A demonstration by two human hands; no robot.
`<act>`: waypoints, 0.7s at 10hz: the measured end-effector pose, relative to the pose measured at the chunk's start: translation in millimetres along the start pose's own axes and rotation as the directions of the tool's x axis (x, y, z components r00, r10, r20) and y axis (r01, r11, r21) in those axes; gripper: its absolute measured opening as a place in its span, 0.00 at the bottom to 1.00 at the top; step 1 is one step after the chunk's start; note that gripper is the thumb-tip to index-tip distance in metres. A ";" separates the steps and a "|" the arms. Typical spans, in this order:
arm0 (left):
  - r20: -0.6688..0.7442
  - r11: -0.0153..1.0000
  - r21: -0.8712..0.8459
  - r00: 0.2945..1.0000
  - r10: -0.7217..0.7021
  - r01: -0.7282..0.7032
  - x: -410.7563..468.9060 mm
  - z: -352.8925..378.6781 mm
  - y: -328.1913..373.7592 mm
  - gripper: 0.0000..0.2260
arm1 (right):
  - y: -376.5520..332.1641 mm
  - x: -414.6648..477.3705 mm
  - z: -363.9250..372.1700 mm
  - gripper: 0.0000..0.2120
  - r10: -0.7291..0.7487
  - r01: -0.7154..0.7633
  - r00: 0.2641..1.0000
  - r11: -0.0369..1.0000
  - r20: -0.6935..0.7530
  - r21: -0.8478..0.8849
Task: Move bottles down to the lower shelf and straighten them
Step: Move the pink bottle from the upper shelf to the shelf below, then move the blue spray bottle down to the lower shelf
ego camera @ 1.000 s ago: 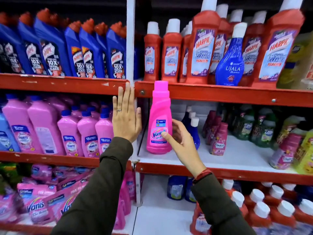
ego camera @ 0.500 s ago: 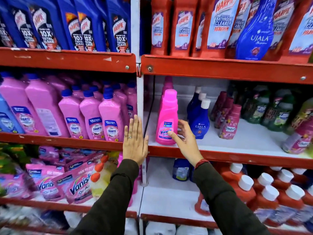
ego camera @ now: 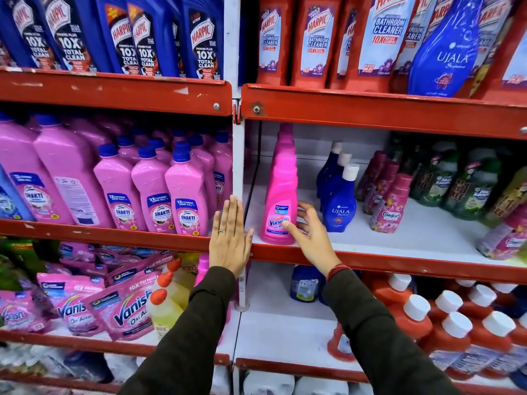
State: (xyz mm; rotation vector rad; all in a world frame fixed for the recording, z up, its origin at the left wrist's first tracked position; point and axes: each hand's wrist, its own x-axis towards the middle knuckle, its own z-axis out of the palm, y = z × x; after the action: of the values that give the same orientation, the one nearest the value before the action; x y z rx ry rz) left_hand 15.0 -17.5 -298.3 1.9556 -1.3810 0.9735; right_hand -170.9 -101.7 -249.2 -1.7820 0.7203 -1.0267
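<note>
Straightening step, I'd say: tall pink plastic Vanish bottle (ego camera: 279, 195) stands upright at front-left of white middle shelf (ego camera: 413, 238), right hand (ego camera: 310, 232) open w/ thumb on label, not gripping, left hand (ego camera: 230, 238) flat on upright; next needs small twist to square label.

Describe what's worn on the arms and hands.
Both arms are in long dark olive-brown sleeves. The left hand has a thin ring on one finger. The right hand has a red thread band at the wrist. No gloves.
</note>
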 end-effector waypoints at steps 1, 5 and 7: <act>-0.012 1.000 -0.013 1.000 0.010 -0.010 -0.4 -0.3 -0.1 0.34 | -0.4 1.0 -0.8 0.23 0.010 -0.010 1.000 1.000 0.020 -0.001; -0.022 0.992 -0.095 0.996 -0.086 0.084 7.2 -27.7 23.4 0.29 | -38.3 -27.4 -32.2 0.19 -0.491 0.312 0.834 0.797 -0.253 -0.517; -0.151 0.989 -0.146 0.989 -0.010 -0.012 64.8 -69.0 58.4 0.29 | -80.9 -25.5 -69.4 0.23 -0.677 0.380 0.691 0.639 -0.253 -0.669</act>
State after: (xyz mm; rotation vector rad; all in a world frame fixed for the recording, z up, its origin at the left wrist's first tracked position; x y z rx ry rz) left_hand -43.6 -18.6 -203.7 1.7376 -1.3288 0.9711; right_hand -241.0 -78.2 -168.1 -2.3857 0.8689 -1.8926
